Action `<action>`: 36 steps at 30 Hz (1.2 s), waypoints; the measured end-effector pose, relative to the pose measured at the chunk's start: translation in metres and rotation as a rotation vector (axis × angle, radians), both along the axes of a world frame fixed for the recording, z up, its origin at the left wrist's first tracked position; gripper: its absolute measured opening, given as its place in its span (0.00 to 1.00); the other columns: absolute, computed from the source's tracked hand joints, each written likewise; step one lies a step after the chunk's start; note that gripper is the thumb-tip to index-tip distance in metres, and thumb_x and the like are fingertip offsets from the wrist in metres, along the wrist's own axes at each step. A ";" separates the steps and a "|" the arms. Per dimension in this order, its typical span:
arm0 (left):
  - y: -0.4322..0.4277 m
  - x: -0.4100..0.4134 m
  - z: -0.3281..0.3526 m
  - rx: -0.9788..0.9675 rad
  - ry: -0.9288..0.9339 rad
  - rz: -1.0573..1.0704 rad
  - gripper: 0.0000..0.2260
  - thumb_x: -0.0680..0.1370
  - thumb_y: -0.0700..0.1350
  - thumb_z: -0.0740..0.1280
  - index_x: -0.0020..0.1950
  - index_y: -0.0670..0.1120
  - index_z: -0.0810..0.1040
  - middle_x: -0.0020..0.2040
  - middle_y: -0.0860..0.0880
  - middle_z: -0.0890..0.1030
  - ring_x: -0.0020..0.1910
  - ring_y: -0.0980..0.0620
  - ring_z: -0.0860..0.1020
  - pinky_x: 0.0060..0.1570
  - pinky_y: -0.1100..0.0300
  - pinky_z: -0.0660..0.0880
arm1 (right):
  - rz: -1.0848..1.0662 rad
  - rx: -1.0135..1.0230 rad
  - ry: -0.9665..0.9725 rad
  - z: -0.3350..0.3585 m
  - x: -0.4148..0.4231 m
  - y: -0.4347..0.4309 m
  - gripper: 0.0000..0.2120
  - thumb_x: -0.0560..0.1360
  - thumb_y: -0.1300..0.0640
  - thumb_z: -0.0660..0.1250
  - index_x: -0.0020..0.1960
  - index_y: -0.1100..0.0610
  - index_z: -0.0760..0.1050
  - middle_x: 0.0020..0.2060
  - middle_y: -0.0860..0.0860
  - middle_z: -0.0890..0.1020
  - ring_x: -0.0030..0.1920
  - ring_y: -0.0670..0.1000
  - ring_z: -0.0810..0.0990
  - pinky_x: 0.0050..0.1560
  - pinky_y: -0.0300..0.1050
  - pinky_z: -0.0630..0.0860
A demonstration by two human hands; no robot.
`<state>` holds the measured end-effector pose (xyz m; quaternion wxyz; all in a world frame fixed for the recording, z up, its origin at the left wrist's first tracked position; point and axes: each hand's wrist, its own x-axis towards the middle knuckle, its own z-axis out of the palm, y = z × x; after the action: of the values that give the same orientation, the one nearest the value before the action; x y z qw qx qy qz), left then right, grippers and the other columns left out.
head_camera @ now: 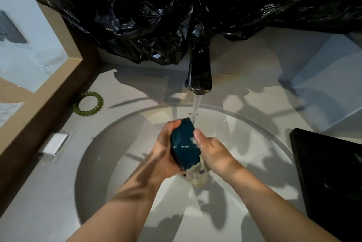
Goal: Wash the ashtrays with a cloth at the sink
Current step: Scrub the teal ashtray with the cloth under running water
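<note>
A dark teal glazed ashtray (pixel 184 144) is held on edge over the round white sink (pixel 94 153), just under the running water from the dark faucet (pixel 199 77). My left hand (pixel 166 151) grips the ashtray from its left side and back. My right hand (pixel 211 149) holds a pale wet cloth (pixel 196 175) against the ashtray's right side, thumb on the glazed face. Most of the cloth hangs hidden below the ashtray and my right palm.
Black plastic sheeting (pixel 156 16) covers the wall behind the faucet. A green coiled hair tie (pixel 88 103) lies on the counter at left, near a small white soap bar (pixel 55 143). A black tray (pixel 329 173) sits on the counter at right. A wooden-framed mirror (pixel 49 85) runs along the left.
</note>
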<state>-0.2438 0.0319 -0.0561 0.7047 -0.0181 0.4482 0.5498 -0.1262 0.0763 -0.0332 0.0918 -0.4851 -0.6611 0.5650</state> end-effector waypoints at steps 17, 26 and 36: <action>0.001 -0.016 0.001 0.064 -0.159 0.038 0.25 0.62 0.63 0.64 0.45 0.42 0.79 0.40 0.41 0.81 0.40 0.43 0.76 0.45 0.53 0.71 | 0.222 0.360 -0.152 0.005 -0.010 0.015 0.17 0.77 0.39 0.56 0.53 0.44 0.80 0.55 0.45 0.79 0.59 0.49 0.71 0.65 0.50 0.66; 0.000 -0.026 -0.002 0.236 -0.111 -0.020 0.24 0.64 0.62 0.63 0.48 0.43 0.79 0.44 0.42 0.79 0.40 0.44 0.78 0.45 0.50 0.75 | 0.260 0.360 -0.247 -0.005 -0.002 0.014 0.16 0.79 0.57 0.54 0.58 0.52 0.79 0.53 0.54 0.79 0.59 0.53 0.73 0.63 0.48 0.67; 0.000 -0.016 0.003 0.108 -0.128 -0.049 0.32 0.62 0.61 0.64 0.60 0.45 0.77 0.49 0.41 0.81 0.40 0.41 0.81 0.37 0.49 0.80 | -0.315 0.486 0.136 -0.003 -0.004 0.019 0.15 0.70 0.69 0.65 0.42 0.50 0.70 0.45 0.51 0.75 0.42 0.47 0.72 0.39 0.25 0.67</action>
<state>-0.2598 0.0315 -0.0530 0.7451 -0.0042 0.3725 0.5532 -0.1303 0.0949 -0.0365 0.3358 -0.5066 -0.6859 0.4002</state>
